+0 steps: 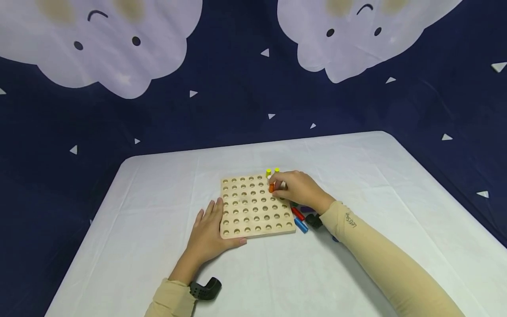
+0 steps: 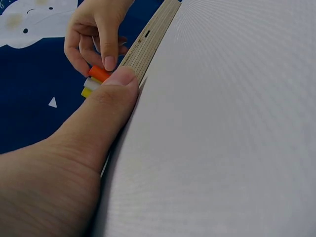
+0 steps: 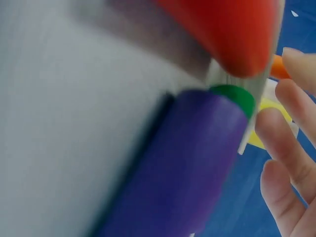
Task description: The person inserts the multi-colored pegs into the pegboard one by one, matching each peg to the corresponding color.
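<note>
A square pale wooden board (image 1: 256,235) with rows of round holes lies on the table. My left hand (image 1: 207,235) rests along its left side, fingers straight, with the thumb (image 2: 111,96) against the near edge. Over the far right part of the board, my right hand (image 1: 299,187) pinches an orange peg (image 1: 271,188) that stands at the board, between thumb and index finger. Just beyond it is a white peg (image 2: 92,83), partly hidden by the fingers. Two yellow-topped pegs, one a yellow peg (image 1: 268,172), stand in the far row.
Loose pegs lie right of the board, under the right wrist: a red peg (image 1: 298,214), a blue peg (image 1: 301,225) and a purple peg (image 3: 177,163), with a green peg (image 3: 236,98) behind it. A white cloth (image 1: 158,189) covers the table; a dark curtain (image 1: 229,119) hangs behind.
</note>
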